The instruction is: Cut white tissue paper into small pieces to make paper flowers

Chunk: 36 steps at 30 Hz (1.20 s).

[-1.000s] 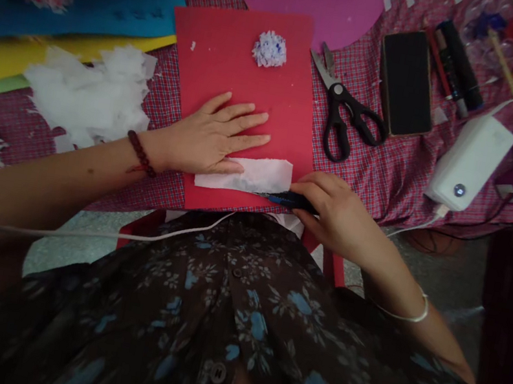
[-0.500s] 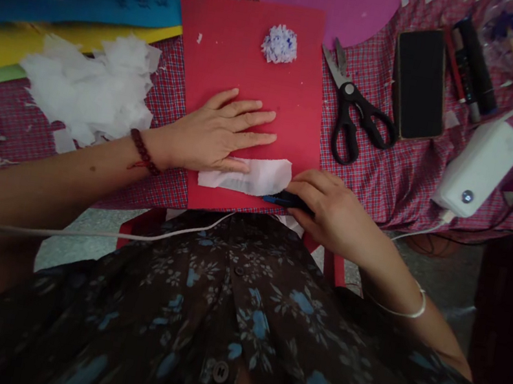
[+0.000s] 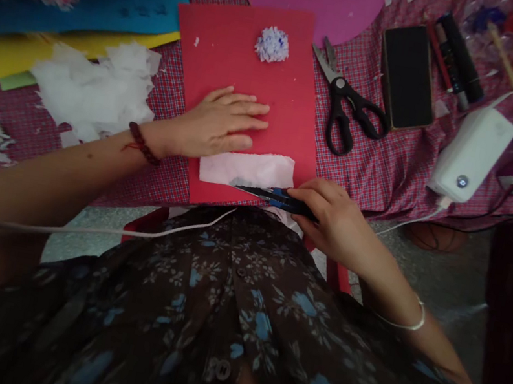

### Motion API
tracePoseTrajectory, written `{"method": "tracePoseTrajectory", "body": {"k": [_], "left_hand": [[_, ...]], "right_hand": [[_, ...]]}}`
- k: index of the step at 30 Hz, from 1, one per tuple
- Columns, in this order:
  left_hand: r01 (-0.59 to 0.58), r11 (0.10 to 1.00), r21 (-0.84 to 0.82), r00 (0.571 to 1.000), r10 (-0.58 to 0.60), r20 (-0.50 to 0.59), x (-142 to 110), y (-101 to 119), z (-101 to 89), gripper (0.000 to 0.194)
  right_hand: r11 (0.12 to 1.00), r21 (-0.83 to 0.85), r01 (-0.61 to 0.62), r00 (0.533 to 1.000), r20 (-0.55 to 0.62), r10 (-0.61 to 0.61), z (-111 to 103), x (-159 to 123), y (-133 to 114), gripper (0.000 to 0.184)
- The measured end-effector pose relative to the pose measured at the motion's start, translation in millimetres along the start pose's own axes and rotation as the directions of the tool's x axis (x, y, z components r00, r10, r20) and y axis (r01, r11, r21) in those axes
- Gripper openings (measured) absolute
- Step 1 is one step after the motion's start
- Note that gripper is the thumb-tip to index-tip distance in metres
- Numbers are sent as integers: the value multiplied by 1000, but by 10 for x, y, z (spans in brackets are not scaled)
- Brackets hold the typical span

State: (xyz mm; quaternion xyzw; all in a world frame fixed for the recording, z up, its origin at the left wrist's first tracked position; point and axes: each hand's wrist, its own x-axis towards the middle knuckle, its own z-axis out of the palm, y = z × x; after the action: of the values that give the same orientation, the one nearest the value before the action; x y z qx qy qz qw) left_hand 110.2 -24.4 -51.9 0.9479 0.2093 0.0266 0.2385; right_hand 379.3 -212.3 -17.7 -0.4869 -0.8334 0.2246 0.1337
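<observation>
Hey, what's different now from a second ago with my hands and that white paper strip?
Your left hand has drawn its thumb off the white paper strip, towards the strip's far side. In your right hand, more of the black-and-blue tool shows, reaching further left along the strip's near edge. The scissors and speckled ball stayed put.
</observation>
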Motion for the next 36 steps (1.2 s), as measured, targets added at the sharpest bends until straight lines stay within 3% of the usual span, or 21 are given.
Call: {"method": "tracePoseTrajectory", "body": {"k": [4,11,18,25,29,36], "left_hand": [[-15,1000,-12,1000,15,19,-82,53,-101,77],[-97,984,151,995,94,28,-216,43,24,77],[-112,985,130,993,114,-11,-213,15,66,76],[-96,995,3,995,96,-22,-193,-16,102,79],[-83,996,34,997,83,-6,-194,30,69,76],[-64,998,23,998,65,-25,-207,59,64,74]], "right_hand": [[1000,17,-9,1000,-3,9,-4,-2,6,31],[1000,-14,-24,1000,-6,24,-22,61,7,32],[999,-49,18,1000,-5,-18,-10,232,-11,34],[997,-50,55,998,23,-54,20,400,-37,34],[996,-27,86,996,40,-85,40,478,-57,35],[996,6,91,994,53,-92,62,426,-137,35]]}}
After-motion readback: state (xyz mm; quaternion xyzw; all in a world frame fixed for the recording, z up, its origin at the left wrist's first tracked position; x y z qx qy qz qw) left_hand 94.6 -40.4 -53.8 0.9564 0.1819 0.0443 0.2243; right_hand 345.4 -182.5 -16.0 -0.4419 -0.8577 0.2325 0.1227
